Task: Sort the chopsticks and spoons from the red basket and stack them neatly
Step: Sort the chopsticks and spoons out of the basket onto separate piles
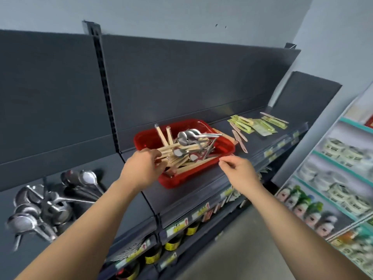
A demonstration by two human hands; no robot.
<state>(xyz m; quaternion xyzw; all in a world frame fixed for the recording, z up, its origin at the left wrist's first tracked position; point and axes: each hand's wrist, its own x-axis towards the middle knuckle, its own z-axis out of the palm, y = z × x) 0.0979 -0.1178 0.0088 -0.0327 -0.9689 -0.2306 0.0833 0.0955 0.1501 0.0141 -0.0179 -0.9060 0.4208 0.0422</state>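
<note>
A red basket [226, 142] sits on the dark top shelf [203, 190]. Wrapped wooden chopsticks [182, 161] lie tangled in it with several metal spoons [188, 137] on top. My left hand [142, 167] reaches into the basket's near left corner, its fingers curled around a bundle of chopsticks. My right hand [239, 168] hovers at the basket's front right rim, thumb and forefinger pinched together; I cannot tell whether anything is between them.
Green-packaged chopsticks [256, 124] and loose wooden utensils [240, 139] lie right of the basket. Metal ladles [46, 205] are piled on the shelf at left. Bottles with yellow labels [173, 242] stand below. Another stocked shelf unit [339, 188] is at right.
</note>
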